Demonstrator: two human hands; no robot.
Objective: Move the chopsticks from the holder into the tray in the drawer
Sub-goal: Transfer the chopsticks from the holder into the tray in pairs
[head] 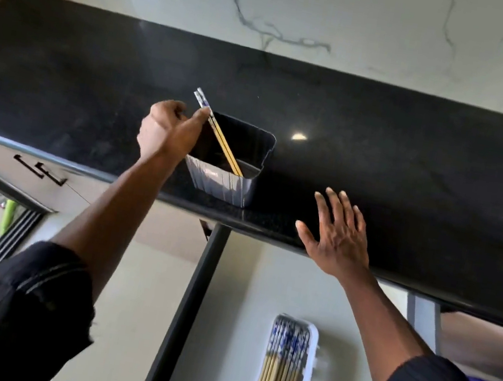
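Pinching a pair of chopsticks (223,142) near their patterned tops, left hand (168,131) with thumb and fingers closed on them — lower tips down inside the holder (228,183), sticks leaning up and to the left. Grey ribbed holder standing near the front edge of the black desk (383,152), otherwise looking empty of sticks. Right hand (337,238) spread wide, fingers splayed, gripping nothing, over the desk's front edge to the right of the holder; whether touching the surface, cannot tell. Below the desk, an open drawer (260,291) with a white tray (309,366) inside — a tight bundle of chopsticks (279,371) lying lengthwise in it, blue-and-white ends toward the desk, bamboo ends toward the bottom of the view. Dark sleeves (25,302) on both forearms. Pale marbled wall (274,4) rising behind the desk.
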